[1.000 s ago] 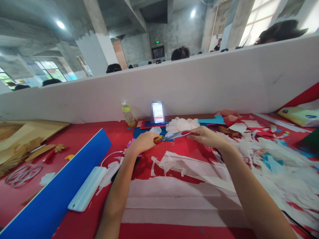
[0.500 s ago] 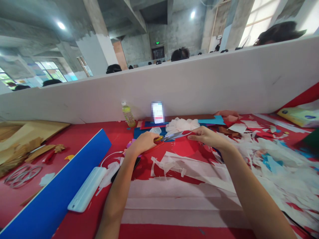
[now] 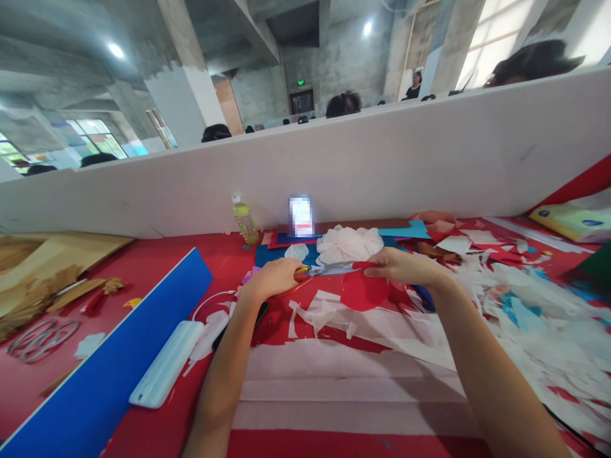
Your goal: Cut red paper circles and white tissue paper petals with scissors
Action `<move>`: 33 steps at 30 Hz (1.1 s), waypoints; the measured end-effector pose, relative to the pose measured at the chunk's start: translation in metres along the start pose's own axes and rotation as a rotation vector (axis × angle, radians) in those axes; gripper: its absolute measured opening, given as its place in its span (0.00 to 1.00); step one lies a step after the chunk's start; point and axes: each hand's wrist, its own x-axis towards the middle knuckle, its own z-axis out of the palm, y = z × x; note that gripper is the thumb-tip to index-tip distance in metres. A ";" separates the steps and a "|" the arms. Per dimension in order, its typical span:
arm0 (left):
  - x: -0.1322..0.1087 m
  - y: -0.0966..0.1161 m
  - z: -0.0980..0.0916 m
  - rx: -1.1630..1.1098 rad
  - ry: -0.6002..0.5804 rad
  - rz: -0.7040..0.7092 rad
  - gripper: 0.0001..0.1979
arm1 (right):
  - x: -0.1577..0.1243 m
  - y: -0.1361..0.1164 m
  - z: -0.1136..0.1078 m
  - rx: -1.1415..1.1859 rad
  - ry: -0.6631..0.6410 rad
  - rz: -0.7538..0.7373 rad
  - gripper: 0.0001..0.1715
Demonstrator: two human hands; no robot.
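Note:
My left hand (image 3: 272,278) is closed round the yellow handles of a pair of scissors (image 3: 329,269), whose blades point right. My right hand (image 3: 400,266) pinches the top edge of a rounded piece of red paper (image 3: 363,291), which hangs below the fingers and meets the scissor blades. Both hands are raised a little over the red table (image 3: 143,267), above a heap of white paper strips (image 3: 334,315). A white paper flower (image 3: 349,243) lies just behind the hands.
A long blue board (image 3: 109,369) and a white power bank (image 3: 165,372) with its cable lie at the left. A green bottle (image 3: 245,220) and a phone (image 3: 301,215) stand against the white partition (image 3: 382,159). Paper scraps (image 3: 534,318) cover the right side. Brown card pieces (image 3: 48,267) lie far left.
The red paper piece has turned and dropped down, so its rounded shape now shows below my right hand. Both hands have sunk slightly toward the table.

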 end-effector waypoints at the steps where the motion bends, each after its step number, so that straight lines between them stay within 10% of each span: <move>1: -0.001 0.001 -0.001 0.005 -0.020 -0.003 0.11 | 0.000 0.001 -0.001 -0.020 -0.012 0.005 0.23; 33: 0.005 0.012 0.004 -0.065 0.320 0.073 0.16 | 0.005 -0.011 0.012 0.263 0.265 -0.088 0.27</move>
